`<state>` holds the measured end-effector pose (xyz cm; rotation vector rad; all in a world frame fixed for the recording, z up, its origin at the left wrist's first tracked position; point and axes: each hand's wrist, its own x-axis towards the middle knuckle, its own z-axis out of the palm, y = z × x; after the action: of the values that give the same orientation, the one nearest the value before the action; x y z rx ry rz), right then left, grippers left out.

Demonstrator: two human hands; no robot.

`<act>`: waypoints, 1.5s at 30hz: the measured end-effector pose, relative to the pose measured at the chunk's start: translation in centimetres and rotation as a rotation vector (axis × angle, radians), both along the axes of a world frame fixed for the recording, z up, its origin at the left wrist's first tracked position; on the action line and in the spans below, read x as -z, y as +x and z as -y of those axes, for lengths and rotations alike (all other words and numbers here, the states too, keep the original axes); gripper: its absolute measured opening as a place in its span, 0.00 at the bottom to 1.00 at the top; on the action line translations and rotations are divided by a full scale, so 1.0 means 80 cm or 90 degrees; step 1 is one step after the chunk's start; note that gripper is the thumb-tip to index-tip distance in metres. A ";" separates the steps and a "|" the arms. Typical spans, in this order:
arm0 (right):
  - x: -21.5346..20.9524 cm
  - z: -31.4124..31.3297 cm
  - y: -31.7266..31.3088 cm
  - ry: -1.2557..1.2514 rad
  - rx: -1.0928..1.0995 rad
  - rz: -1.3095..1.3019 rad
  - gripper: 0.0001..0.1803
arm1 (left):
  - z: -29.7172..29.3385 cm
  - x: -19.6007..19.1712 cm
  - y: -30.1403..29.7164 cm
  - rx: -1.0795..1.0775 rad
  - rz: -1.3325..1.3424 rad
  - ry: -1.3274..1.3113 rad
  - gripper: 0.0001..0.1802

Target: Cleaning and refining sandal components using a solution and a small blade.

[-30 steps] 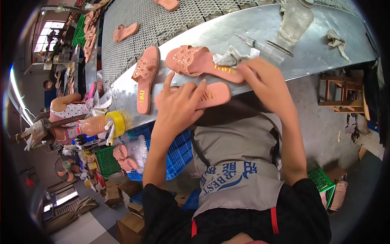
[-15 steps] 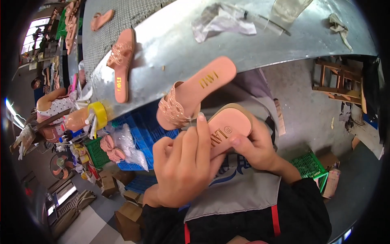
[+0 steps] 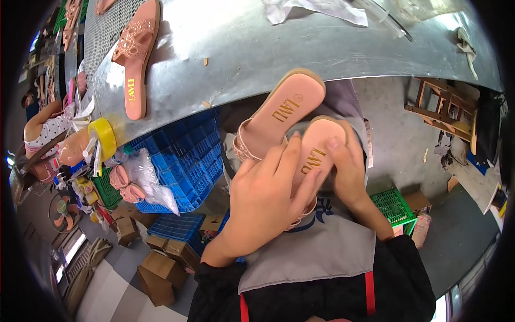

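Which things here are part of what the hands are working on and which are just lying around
In hand: two pink flat sandals, held by left hand and right hand.
Lying about: third pink sandal, metal table, blue plastic crate, yellow tape roll, white rag.

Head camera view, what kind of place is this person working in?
Probably a sandal workshop or small factory: both hands hold a pair of pink sandals beside a metal worktable, another pink sandal lies there, and blue crates and cardboard boxes sit below.

Pink sandal [image 3: 135,59] on metal table [image 3: 236,48]; yellow tape roll [image 3: 104,137] at edge; blue crate [image 3: 185,158] below
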<state>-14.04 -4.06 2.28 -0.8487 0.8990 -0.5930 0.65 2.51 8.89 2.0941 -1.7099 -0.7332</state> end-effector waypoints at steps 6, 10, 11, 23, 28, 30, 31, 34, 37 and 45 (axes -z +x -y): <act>0.001 -0.006 -0.012 -0.017 0.000 -0.024 0.21 | 0.016 0.004 0.016 -0.113 -0.062 -0.037 0.26; -0.005 -0.015 -0.028 -0.020 -0.008 -0.022 0.22 | 0.013 0.005 0.003 -0.147 -0.086 0.005 0.34; -0.005 -0.018 -0.034 -0.021 -0.009 -0.025 0.22 | 0.011 0.007 0.003 -0.148 -0.089 0.005 0.34; -0.037 -0.036 -0.066 -0.169 -0.169 0.046 0.22 | -0.002 0.005 0.008 0.122 -0.217 0.087 0.34; -0.033 -0.034 -0.049 -0.130 -0.067 -0.057 0.18 | 0.007 0.034 0.022 0.124 -0.425 0.270 0.29; -0.011 -0.019 -0.024 -0.173 -0.042 -0.075 0.18 | 0.012 0.046 0.033 0.119 -0.425 0.277 0.27; -0.007 -0.014 -0.014 -0.151 -0.048 -0.064 0.18 | 0.011 0.051 0.040 0.072 -0.452 0.232 0.27; 0.007 0.004 0.009 -0.064 -0.030 -0.035 0.17 | 0.003 0.068 0.055 -0.085 -0.628 0.205 0.29; 0.028 0.026 0.030 -0.006 0.054 -0.003 0.18 | -0.005 0.083 0.083 -0.236 -0.878 0.270 0.32; 0.032 0.029 0.042 -0.004 0.120 -0.007 0.17 | -0.070 0.097 0.051 -0.242 -0.935 0.087 0.29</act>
<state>-10.69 -6.40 -0.25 -0.7779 0.9944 -0.7551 4.69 8.10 1.16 1.1402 -0.4305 -1.6413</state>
